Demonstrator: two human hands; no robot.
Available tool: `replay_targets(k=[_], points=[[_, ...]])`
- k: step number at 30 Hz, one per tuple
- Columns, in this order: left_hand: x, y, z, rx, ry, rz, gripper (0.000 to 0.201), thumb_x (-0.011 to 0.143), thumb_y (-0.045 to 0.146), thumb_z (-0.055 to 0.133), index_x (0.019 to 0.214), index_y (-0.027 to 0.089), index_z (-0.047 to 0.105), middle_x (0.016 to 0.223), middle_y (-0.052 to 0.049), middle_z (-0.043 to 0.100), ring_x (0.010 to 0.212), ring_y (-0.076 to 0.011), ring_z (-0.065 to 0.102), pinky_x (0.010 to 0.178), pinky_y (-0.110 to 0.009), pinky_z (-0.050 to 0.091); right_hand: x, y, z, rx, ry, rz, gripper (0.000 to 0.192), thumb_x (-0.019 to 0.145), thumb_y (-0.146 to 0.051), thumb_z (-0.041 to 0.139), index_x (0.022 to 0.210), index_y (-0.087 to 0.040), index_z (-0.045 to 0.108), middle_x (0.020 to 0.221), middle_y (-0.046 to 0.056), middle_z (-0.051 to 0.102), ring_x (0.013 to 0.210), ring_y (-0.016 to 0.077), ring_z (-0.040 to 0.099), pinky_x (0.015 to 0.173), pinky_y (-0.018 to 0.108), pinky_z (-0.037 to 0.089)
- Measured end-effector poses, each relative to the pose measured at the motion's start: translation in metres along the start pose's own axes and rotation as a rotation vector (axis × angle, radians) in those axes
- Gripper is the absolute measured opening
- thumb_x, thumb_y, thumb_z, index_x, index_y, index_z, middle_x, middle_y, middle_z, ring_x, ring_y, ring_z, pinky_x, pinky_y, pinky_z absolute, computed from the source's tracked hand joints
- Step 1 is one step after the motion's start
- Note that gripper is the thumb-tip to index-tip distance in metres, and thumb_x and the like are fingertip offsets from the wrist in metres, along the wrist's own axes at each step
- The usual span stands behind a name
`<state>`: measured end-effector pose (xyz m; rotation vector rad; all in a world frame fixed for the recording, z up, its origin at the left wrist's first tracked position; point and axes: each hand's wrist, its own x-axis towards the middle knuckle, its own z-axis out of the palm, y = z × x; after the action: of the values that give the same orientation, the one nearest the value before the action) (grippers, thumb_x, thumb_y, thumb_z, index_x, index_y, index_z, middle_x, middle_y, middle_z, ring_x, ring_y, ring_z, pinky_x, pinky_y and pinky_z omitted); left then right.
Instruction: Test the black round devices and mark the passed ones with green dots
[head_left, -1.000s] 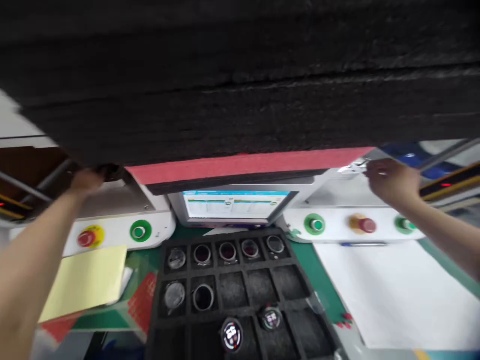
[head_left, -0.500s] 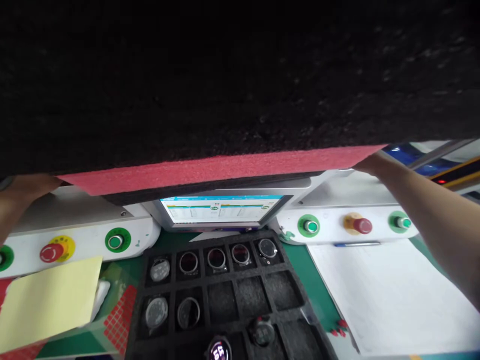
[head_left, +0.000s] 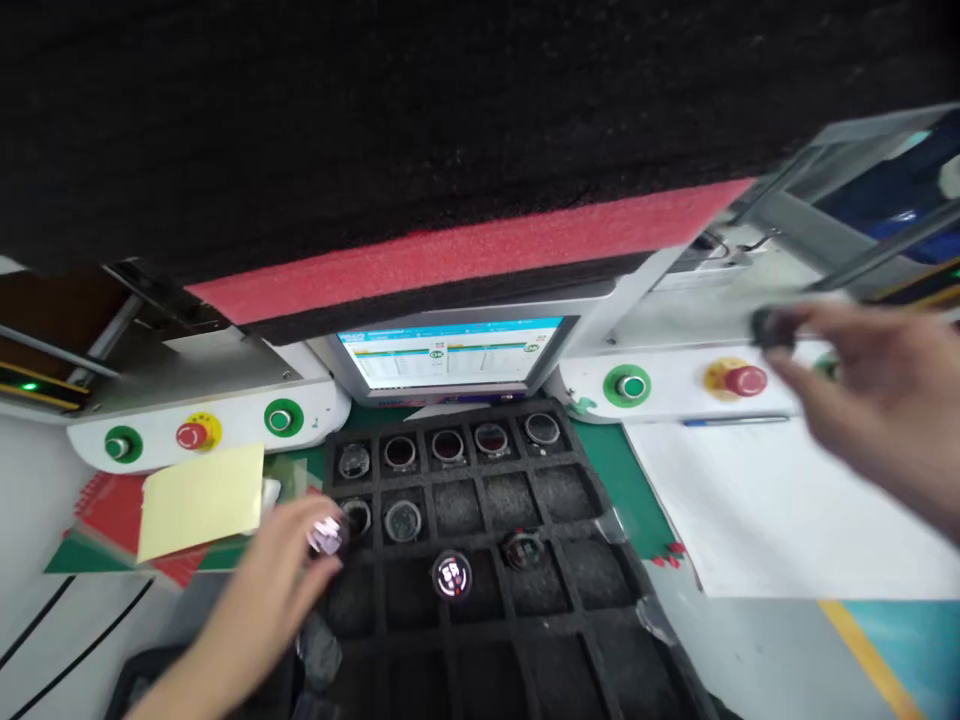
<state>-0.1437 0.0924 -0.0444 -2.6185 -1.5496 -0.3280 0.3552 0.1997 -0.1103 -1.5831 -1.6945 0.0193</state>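
My left hand [head_left: 277,570] pinches a small round watch body [head_left: 327,534] in its fingertips, just over the left edge of the black foam tray [head_left: 592,560]. Tilted like this, I judge it could slip from so light a grip and knock the lit watch [head_left: 451,576] in the tray. Beyond the tray, my right hand [head_left: 862,400] pinches a small dark part [head_left: 766,327] near the red button [head_left: 744,380]. Green mat [head_left: 615,470], white sheet [head_left: 780,510], screen [head_left: 450,352] behind.
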Motion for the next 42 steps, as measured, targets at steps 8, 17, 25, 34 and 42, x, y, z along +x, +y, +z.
replay_targets(k=[8,17,25,34,42], points=[[-0.043,0.100,0.029,-0.195,-0.273,0.231,0.055,0.063,0.002,0.074,0.112,0.017,0.053,0.101,-0.009,0.072,0.090,-0.0262,0.070,0.079,-0.040,0.064,-0.172,-0.139,0.009,0.289,-0.500,-0.573,0.021,0.088,-0.011,0.044,0.106,-0.020,0.053,0.111,0.012,0.069,0.105,0.0255,0.066,0.093,0.045,0.057],[-0.006,0.114,0.036,0.027,-0.173,-0.039,0.038,0.075,0.022,0.073,0.109,0.009,0.061,0.102,-0.015,0.069,0.093,-0.0308,0.067,0.079,-0.046,0.061,-0.157,-0.138,0.027,0.234,-0.497,-0.452,0.021,0.090,-0.020,0.054,0.110,-0.017,0.050,0.110,0.013,0.068,0.103,0.0238,0.066,0.087,0.039,0.059],[0.009,0.134,0.053,0.130,-0.180,-0.058,0.030,0.063,0.010,0.081,0.088,0.013,0.065,0.082,-0.008,0.070,0.076,-0.0282,0.069,0.061,-0.038,0.061,-0.145,-0.160,0.053,0.012,-0.551,-0.446,0.036,0.071,-0.002,0.066,0.103,-0.015,0.057,0.105,0.011,0.068,0.090,0.0270,0.066,0.071,0.040,0.062],[0.005,0.126,0.058,0.114,-0.076,0.062,0.028,0.071,0.002,0.067,0.097,0.011,0.062,0.082,-0.009,0.073,0.073,-0.0252,0.071,0.060,-0.033,0.061,-0.150,-0.163,0.063,-0.092,-0.561,-0.483,0.033,0.072,0.006,0.052,0.097,-0.014,0.058,0.101,0.013,0.065,0.086,0.0268,0.066,0.065,0.036,0.061],[-0.001,0.110,0.035,-0.040,0.199,0.420,0.031,0.094,0.011,0.049,0.125,0.006,0.052,0.107,-0.014,0.075,0.104,-0.0202,0.071,0.092,-0.029,0.059,-0.149,-0.159,0.065,-0.020,-0.468,-0.551,0.038,0.074,0.002,0.044,0.107,-0.015,0.053,0.109,0.016,0.066,0.099,0.0265,0.067,0.078,0.038,0.062]])
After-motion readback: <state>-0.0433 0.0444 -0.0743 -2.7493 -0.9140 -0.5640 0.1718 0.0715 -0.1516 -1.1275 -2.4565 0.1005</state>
